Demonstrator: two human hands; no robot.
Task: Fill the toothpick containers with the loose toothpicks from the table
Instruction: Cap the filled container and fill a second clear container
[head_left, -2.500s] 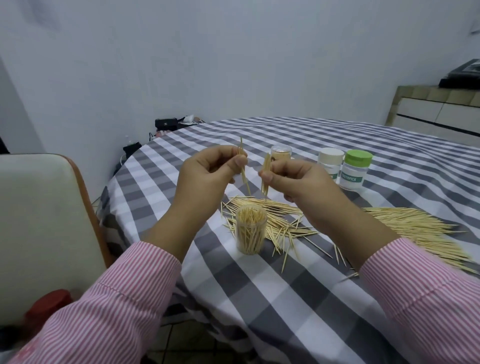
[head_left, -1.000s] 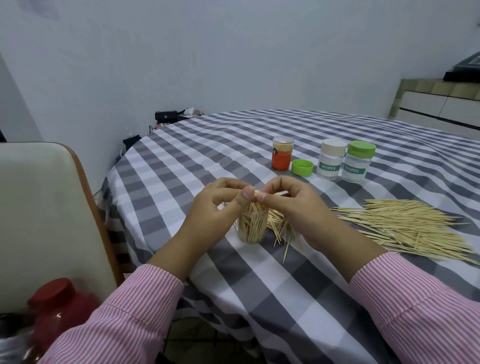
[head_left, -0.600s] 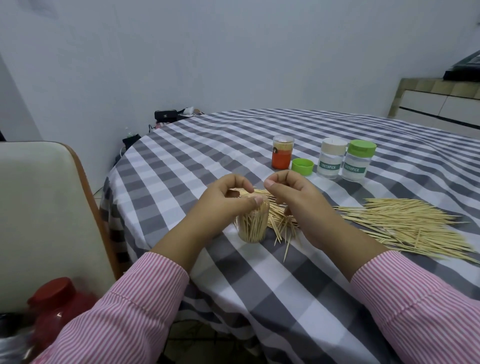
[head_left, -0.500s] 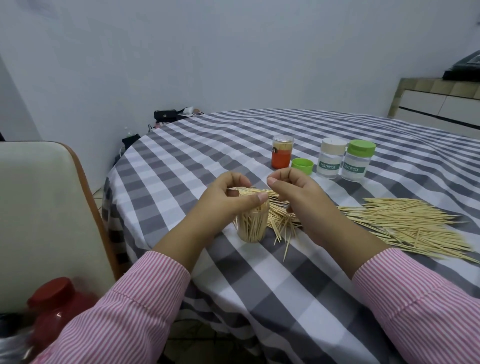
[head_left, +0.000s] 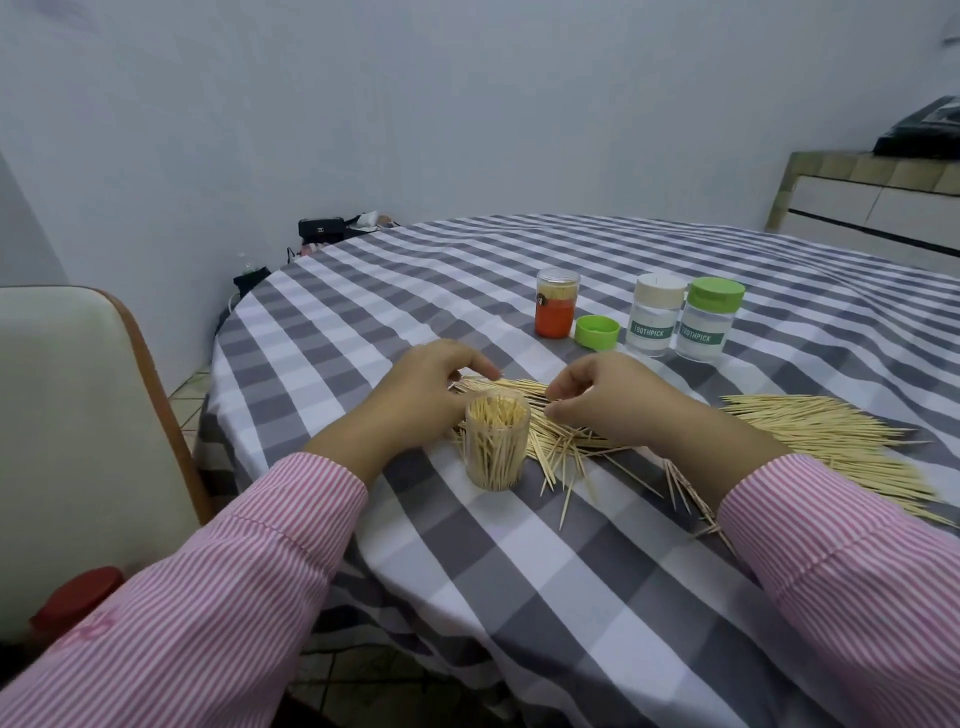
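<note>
Many loose toothpicks (head_left: 524, 397) lie directly under both sets of fingertips, long axes left-right, beyond the open clear container (head_left: 497, 447); left hand (head_left: 415, 400) and right hand (head_left: 618, 402) equally near, fingers loosely curled, grip on any indeterminate.

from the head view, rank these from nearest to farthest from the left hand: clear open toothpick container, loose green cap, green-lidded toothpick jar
From the left hand:
1. Clear open container, just beside it on the right.
2. Loose green cap, farther back on the right.
3. Green-lidded jar, farthest right.
</note>
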